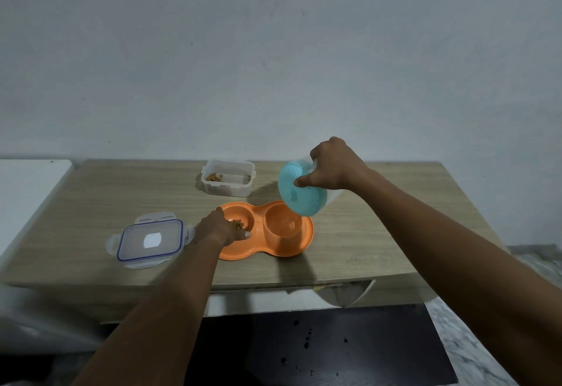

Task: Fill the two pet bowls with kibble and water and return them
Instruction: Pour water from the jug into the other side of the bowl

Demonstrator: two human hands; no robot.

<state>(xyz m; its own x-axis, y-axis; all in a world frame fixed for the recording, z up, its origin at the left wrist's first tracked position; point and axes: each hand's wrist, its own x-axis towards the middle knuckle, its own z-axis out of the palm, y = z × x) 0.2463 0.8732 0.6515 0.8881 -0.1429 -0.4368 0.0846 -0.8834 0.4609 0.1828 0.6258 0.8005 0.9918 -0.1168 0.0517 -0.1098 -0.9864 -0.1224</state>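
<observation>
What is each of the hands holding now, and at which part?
The right hand grips a tilted clear plastic jug with a turquoise lid around its body near the lid. The left hand steadies the orange double pet bowl at its left rim.

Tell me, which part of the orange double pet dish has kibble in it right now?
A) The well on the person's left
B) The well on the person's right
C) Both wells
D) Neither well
A: brown kibble lies only in the left well of the orange dish, beside the left hand, while the right well under the tilted blue-lidded jug holds none.
</observation>
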